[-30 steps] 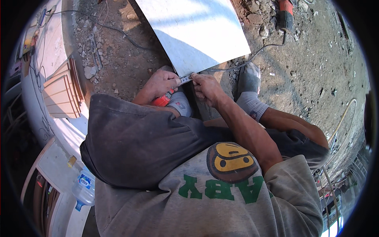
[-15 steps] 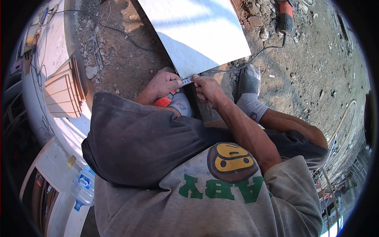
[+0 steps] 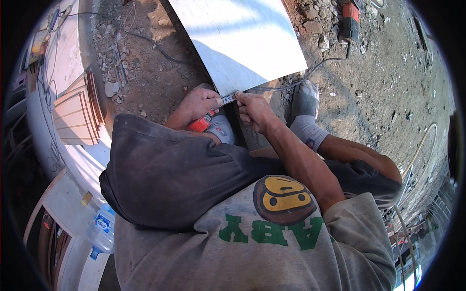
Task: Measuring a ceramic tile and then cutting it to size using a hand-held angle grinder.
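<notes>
A white flat panel (image 3: 247,43) lies ahead of me, its near edge close to both hands. My left hand (image 3: 201,103) is closed at the panel's near left corner, pinching the short pulled-out blade of a tape measure. The red tape measure case (image 3: 200,124) sits just below that hand, against my sock. My right hand (image 3: 255,110) is closed too, with thumb and finger pinching the other end of the tape blade (image 3: 228,100) by the panel edge. Its remaining fingers are curled, and whether they hold anything else is hidden.
A red and black power tool (image 3: 350,22) lies at the far right, its dark cord (image 3: 327,60) running behind the panel's near edge. Tan boards (image 3: 77,112) are stacked at left, beside a water bottle (image 3: 102,230). Rubble (image 3: 313,26) covers the dirt ground. My feet flank the work.
Almost nothing differs. The panel and both hands appear shifted very slightly left in the picture, with the same grip on the tape.
</notes>
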The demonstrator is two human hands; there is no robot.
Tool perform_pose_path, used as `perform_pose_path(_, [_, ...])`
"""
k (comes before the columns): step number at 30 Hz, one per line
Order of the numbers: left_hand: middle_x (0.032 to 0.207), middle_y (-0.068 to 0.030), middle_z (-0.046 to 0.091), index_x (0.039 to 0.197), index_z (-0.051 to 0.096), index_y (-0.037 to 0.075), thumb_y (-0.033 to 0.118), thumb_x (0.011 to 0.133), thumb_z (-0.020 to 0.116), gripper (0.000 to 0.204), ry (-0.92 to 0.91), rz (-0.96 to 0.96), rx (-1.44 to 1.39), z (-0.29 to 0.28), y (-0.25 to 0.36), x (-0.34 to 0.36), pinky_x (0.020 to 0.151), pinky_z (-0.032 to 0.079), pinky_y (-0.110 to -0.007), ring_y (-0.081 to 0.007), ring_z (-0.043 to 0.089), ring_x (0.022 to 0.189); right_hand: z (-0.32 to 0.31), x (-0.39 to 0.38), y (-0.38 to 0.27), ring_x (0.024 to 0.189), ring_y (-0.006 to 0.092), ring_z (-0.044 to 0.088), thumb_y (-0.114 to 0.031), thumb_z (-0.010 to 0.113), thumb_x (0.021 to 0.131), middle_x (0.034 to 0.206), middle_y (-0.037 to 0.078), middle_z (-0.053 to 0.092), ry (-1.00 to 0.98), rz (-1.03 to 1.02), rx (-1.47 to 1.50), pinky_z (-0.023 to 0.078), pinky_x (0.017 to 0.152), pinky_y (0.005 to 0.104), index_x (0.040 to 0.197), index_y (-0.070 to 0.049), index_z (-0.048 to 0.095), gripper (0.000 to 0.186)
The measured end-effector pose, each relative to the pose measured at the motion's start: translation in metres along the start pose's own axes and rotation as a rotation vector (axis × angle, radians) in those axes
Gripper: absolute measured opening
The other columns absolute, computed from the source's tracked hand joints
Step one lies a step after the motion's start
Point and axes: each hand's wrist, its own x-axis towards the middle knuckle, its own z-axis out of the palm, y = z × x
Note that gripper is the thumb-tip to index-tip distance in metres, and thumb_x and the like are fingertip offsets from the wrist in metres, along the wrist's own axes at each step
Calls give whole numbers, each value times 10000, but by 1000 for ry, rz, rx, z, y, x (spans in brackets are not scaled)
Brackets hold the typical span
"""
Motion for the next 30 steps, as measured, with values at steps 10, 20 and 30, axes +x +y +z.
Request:
perform_pose_path(10, [767, -29, 655, 954, 694, -15, 179, 891, 627, 215, 41, -4, 36, 0, 11, -3, 642, 459, -236, -86, 581, 694, -3, 8, -4, 374, 85, 331, -279, 545, 974, 513, -40, 359, -37, 1, 36, 226, 341, 258, 743, -101, 478, 300])
perform_pose_path(20, [734, -30, 671, 954, 718, 1, 201, 873, 640, 230, 68, 49, 117, 1, 2, 3, 643, 468, -252, -93, 589, 676, -4, 11, -4, 381, 73, 312, -257, 522, 988, 516, -53, 332, -25, 66, 64, 210, 353, 242, 748, -107, 462, 290])
perform_pose_path(30, [749, -39, 674, 945, 719, 0, 204, 865, 633, 235, 52, 48, 50, 1, -1, -2, 643, 469, -264, -100, 593, 686, -2, 3, -2, 378, 74, 314, -262, 539, 982, 521, -50, 348, -33, 76, 93, 215, 345, 241, 745, -94, 472, 298])
